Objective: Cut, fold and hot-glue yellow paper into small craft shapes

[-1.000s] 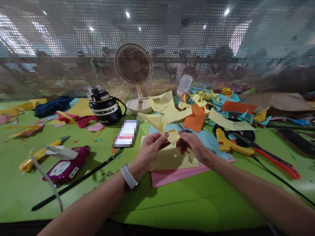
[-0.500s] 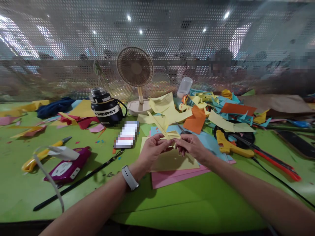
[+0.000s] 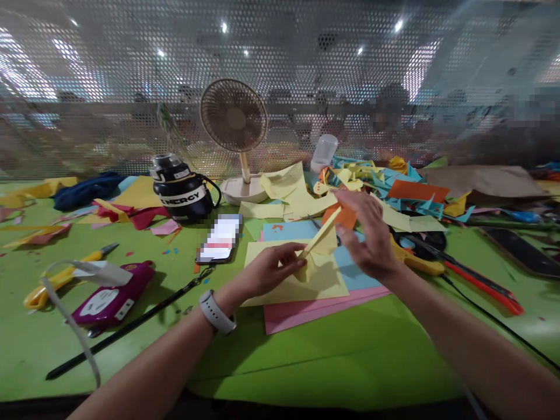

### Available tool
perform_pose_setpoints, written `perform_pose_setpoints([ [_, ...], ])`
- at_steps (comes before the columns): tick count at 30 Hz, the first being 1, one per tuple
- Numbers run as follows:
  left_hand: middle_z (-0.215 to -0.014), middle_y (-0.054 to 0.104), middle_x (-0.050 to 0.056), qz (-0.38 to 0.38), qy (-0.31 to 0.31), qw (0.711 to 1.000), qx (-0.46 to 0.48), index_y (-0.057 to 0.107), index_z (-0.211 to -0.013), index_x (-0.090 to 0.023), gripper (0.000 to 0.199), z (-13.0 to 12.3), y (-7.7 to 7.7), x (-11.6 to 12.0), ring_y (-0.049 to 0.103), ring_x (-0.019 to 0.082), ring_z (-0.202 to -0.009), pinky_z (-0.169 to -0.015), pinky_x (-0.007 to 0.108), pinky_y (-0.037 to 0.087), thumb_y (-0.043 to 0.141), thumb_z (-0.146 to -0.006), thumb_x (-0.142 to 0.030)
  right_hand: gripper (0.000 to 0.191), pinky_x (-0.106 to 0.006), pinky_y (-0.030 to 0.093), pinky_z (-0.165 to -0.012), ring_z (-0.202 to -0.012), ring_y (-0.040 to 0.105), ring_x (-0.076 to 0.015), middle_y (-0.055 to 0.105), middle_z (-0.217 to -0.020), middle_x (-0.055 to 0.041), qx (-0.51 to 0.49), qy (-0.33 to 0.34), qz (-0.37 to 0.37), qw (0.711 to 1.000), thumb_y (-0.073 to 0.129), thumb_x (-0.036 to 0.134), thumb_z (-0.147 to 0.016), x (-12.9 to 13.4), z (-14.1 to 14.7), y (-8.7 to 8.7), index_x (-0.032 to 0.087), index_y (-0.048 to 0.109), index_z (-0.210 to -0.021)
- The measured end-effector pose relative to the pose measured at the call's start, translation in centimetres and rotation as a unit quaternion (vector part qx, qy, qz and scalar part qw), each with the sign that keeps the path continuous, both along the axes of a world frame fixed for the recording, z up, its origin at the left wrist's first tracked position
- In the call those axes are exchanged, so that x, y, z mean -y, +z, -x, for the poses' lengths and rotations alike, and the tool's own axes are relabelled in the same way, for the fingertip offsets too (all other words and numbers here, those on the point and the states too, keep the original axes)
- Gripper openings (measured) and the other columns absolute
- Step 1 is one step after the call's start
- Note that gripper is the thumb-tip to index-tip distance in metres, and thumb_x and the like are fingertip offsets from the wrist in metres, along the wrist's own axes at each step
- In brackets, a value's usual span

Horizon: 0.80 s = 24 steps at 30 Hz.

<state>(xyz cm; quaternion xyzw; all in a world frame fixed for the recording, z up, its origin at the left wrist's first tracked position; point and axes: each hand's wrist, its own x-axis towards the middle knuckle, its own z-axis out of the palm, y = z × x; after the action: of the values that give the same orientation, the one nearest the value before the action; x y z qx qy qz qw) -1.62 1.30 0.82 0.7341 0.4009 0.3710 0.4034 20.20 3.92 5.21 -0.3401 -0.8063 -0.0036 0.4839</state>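
Inward from the table's (image 3: 245, 361) near edge lie pink sheets (image 3: 280, 319), partly under 1 pale-yellow sheet (image 3: 326, 286). Above it, the left hand (image 3: 271, 269) pinches the lower end of 1 folded pale-yellow paper strip (image 3: 321, 234), tilted up toward the right hand (image 3: 371, 236), whose thumb and fingers are apart. Toward the table's far edge stand 1 black bottle (image 3: 186, 199) and 1 fan (image 3: 235, 116).

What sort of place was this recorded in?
Likely a paper-craft workspace: the flat green worktable bears a loose heap of blue, yellow and orange paper scraps and an apparent yellow plastic glue gun.
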Motion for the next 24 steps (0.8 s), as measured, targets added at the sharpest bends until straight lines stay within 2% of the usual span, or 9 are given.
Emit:
perform_pose_setpoints([
  [2, -0.07, 0.067, 0.004, -0.001, -0.011, 1.0, -0.02, 0.071, -0.094, -0.019, 0.021, 0.2, 0.4, -0.2, 0.054, 0.014, -0.059, -0.053, 0.023, 0.04, 0.061, -0.083, -0.033, 0.036, -0.045, 0.037, -0.101, -0.115, 0.054, -0.0255, 0.065, -0.117, -0.0058, -0.086, 0.05, 0.081, 0.992, 0.039, 0.025, -0.086, -0.4, -0.7, 0.7, 0.021, 0.061, -0.114],
  [4, -0.069, 0.068, 0.005, 0.001, -0.028, 0.999, -0.043, 0.072, -0.082, -0.019, 0.021, 0.4, 0.8, -0.3, 0.055, 0.014, -0.059, -0.053, 0.023, 0.04, 0.06, -0.084, -0.036, 0.033, -0.04, 0.042, -0.094, -0.106, 0.059, -0.0241, 0.07, -0.104, -0.0054, -0.12, 0.078, 0.162, 0.976, 0.038, 0.026, -0.086, -0.7, -1.1, 1.4, 0.02, 0.068, -0.098],
  [7, -0.067, 0.068, 0.005, 0.01, -0.04, 0.997, -0.062, 0.073, -0.078, -0.018, 0.024, 0.5, 1.2, -0.3, 0.056, 0.014, -0.058, -0.053, 0.023, 0.042, 0.06, -0.083, -0.038, 0.023, -0.034, 0.046, -0.084, -0.094, 0.064, -0.0226, 0.072, -0.095, -0.0053, -0.003, 0.087, 0.285, 0.955, 0.052, 0.029, -0.083, -0.7, -1.1, 1.9, 0.018, 0.071, -0.088],
  [10, -0.069, 0.07, 0.005, 0.025, -0.054, 0.996, -0.061, 0.074, -0.081, -0.018, 0.023, 0.5, 1.2, -0.4, 0.058, 0.014, -0.061, -0.056, 0.023, 0.045, 0.062, -0.082, -0.037, 0.022, -0.029, 0.046, -0.072, -0.081, 0.064, -0.0197, 0.072, -0.088, -0.0043, 0.156, 0.15, 0.383, 0.898, 0.06, 0.035, -0.081, -0.4, -0.7, 1.5, 0.018, 0.072, -0.089],
  [13, -0.08, 0.074, 0.006, 0.087, -0.069, 0.993, -0.036, 0.073, -0.088, -0.017, 0.021, 0.6, 0.8, -0.6, 0.062, 0.014, -0.069, -0.062, 0.025, 0.048, 0.065, -0.08, -0.034, 0.024, -0.026, 0.044, -0.068, -0.077, 0.062, -0.0173, 0.071, -0.085, -0.0036, 0.213, 0.196, 0.423, 0.859, 0.06, 0.036, -0.081, -0.3, -0.4, 1.0, 0.017, 0.072, -0.09],
  [17, -0.092, 0.074, 0.007, 0.162, -0.059, 0.983, 0.063, 0.069, -0.098, -0.016, 0.025, 0.7, 0.3, -1.0, 0.066, 0.016, -0.082, -0.074, 0.028, 0.051, 0.069, -0.076, -0.028, 0.023, -0.025, 0.043, -0.069, -0.077, 0.06, -0.0162, 0.069, -0.083, -0.0037, 0.213, 0.189, 0.445, 0.849, 0.062, 0.035, -0.08, -0.7, -0.5, 0.9, 0.016, 0.07, -0.091],
  [20, -0.087, 0.074, 0.006, 0.175, -0.044, 0.98, 0.088, 0.067, -0.096, -0.015, 0.024, 0.7, 0.2, -1.0, 0.067, 0.016, -0.082, -0.073, 0.028, 0.051, 0.07, -0.076, -0.026, 0.026, -0.026, 0.043, -0.068, -0.076, 0.058, -0.0158, 0.068, -0.083, -0.0042, 0.203, 0.19, 0.464, 0.841, 0.063, 0.038, -0.079, -0.8, -0.4, 0.8, 0.016, 0.069, -0.091],
  [24, -0.086, 0.073, 0.006, 0.168, -0.042, 0.981, 0.087, 0.068, -0.091, -0.015, 0.018, 0.7, 0.3, -1.0, 0.066, 0.014, -0.079, -0.072, 0.027, 0.051, 0.069, -0.077, -0.026, 0.031, -0.024, 0.042, -0.062, -0.069, 0.057, -0.0139, 0.066, -0.076, -0.0035, 0.175, 0.199, 0.522, 0.811, 0.068, 0.042, -0.075, -0.6, 0.1, 0.3, 0.014, 0.069, -0.089],
])
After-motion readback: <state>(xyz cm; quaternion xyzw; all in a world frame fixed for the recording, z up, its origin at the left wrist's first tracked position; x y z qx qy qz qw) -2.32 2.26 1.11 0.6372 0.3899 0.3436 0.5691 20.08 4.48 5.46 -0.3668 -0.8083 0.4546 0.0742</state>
